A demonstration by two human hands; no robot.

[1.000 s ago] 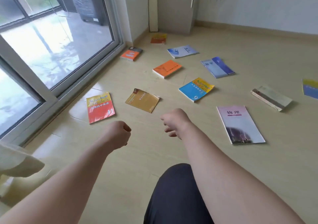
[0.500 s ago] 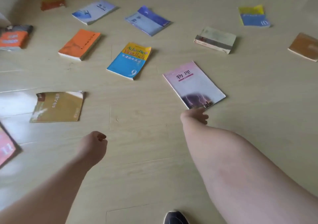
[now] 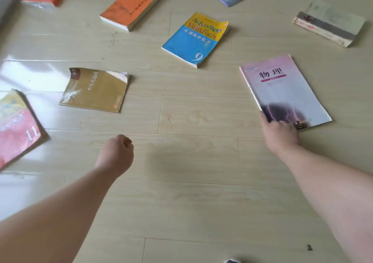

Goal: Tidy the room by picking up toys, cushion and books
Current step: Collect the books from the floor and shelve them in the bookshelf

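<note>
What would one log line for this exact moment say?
step: book pickup | right hand: on near corner of physics book, grip unclear | left hand: curled, empty, above floor
</note>
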